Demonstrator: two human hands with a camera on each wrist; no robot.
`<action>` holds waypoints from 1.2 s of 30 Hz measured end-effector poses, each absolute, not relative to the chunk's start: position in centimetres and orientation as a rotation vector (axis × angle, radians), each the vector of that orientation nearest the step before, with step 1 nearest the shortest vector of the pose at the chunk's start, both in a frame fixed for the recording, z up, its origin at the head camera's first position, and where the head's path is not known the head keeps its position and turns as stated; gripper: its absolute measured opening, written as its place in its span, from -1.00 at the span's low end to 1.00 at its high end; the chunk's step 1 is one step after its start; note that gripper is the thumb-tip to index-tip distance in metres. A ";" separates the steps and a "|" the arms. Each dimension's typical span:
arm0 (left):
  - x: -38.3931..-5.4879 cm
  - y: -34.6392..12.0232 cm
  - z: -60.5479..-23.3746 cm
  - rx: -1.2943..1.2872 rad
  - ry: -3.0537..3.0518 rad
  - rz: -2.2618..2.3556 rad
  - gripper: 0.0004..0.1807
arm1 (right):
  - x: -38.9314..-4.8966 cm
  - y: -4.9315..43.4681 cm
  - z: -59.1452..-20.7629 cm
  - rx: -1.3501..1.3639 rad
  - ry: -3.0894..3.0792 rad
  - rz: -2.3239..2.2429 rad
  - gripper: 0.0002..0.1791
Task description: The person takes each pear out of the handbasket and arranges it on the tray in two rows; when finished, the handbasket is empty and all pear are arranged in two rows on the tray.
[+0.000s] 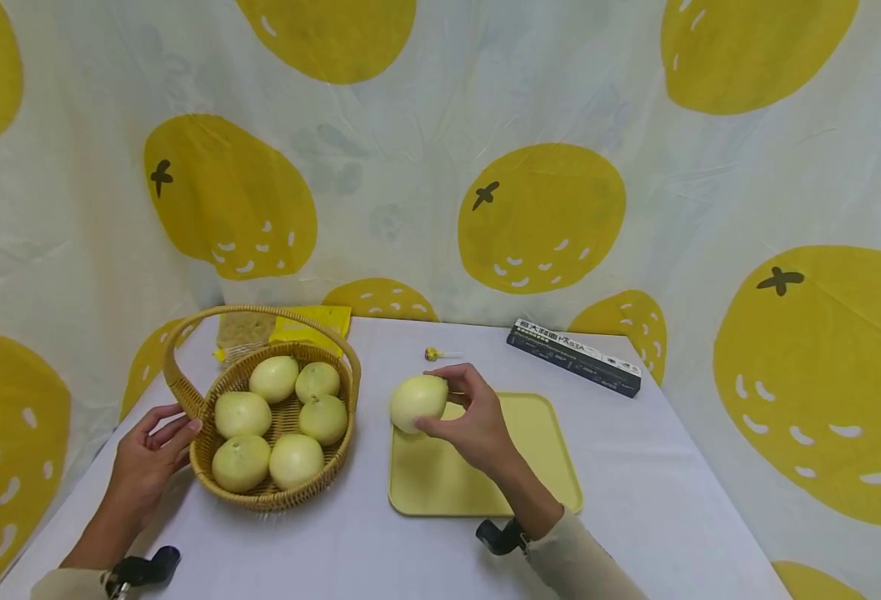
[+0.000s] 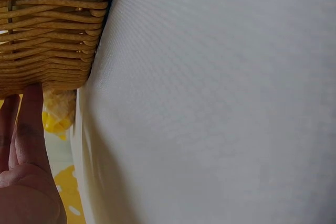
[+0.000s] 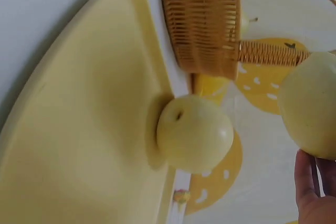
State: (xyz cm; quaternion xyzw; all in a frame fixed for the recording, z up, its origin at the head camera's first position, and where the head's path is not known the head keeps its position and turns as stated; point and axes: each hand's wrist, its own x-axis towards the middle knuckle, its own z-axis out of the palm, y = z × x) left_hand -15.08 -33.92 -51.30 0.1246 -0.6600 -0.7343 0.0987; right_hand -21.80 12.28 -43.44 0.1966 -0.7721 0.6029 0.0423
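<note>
Between the thumb and fingers of my right hand [image 1: 473, 421] is a round, pale yellow pear [image 1: 416, 402], held over the far left part of the yellow tray [image 1: 478, 500]. The right wrist view shows a second pear [image 3: 195, 134] sitting at the tray's edge; in the head view the held one hides it. To the left stands a wicker basket [image 1: 275, 500] with a tall arched handle and several pears [image 1: 296, 461] inside. My left hand [image 1: 147, 450] is at its left side, near the handle's base. Straight fingers [image 2: 31, 124] touch the woven wall in the left wrist view.
A lollipop [image 1: 432, 354] lies behind the tray. At the back right is a dark pasta box [image 1: 575, 358]. Behind the basket are a clear packet of something tan [image 1: 245, 329] and a yellow packet [image 1: 327, 321]. A fruit-print curtain [image 1: 380, 208] hangs around the white-covered table [image 1: 320, 558].
</note>
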 end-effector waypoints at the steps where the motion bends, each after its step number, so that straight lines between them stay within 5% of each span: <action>1: -15.1 -33.9 -51.3 0.372 -1.961 -2.166 -0.60 | -22.1 12.6 -43.5 0.601 -2.367 1.852 -0.27; 36: -15.1 -34.0 -51.4 0.378 -1.983 -2.142 -0.61 | -28.8 19.0 -48.8 0.514 -2.801 1.815 -0.32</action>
